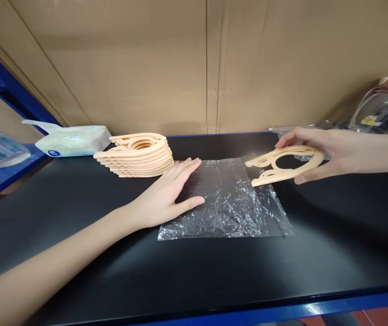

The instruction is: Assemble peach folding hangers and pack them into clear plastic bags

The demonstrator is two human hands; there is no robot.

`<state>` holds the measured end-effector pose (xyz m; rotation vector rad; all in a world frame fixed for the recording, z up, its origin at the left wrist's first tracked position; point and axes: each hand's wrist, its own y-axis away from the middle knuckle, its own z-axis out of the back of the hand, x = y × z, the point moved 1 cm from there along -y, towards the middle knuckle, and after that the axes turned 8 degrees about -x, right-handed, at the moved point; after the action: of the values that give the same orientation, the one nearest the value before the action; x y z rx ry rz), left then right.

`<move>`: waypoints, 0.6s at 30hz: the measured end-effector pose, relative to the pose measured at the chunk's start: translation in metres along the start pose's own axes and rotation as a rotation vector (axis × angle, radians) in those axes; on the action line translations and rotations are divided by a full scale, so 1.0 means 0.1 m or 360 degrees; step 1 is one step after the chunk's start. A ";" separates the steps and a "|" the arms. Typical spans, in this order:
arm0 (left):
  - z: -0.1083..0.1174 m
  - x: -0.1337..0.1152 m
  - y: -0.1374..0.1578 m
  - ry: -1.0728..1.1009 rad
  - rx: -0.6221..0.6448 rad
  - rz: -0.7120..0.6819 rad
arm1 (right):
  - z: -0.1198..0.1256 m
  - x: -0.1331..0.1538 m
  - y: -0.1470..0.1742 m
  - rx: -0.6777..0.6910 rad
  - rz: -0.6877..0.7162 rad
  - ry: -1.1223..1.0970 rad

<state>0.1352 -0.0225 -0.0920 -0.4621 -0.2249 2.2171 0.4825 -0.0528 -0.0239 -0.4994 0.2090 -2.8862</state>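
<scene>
My left hand (171, 192) lies flat with fingers stretched out on the left part of a clear plastic bag (224, 199). Its fingertips are close to the right side of a neat stack of peach-coloured folding hangers (136, 158). In my right hand (319, 149) is one more folding hanger (284, 174), gripped by its rounded end between thumb and fingers. This hanger is held above the right edge of the bag, its two narrow ends pointing left. The bag lies flat and wrinkled on the black tabletop (129, 267).
A tissue pack (73, 140) sits behind the stack, at the back left. More clear plastic (295, 129) lies behind my right hand, near a transparent bag with brown trim (384, 106). Brown cardboard (146, 68) stands along the back. A blue frame (13, 86) rises at left.
</scene>
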 end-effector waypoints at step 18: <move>0.00 -0.04 -0.01 -0.0037 0.0157 -0.0047 | -0.74 0.42 -0.06 0.0114 0.0121 -0.0260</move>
<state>0.1383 -0.0250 -0.0910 -0.3769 -0.1336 2.1946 0.4170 -0.0485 -0.0781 -0.6945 0.0963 -2.7512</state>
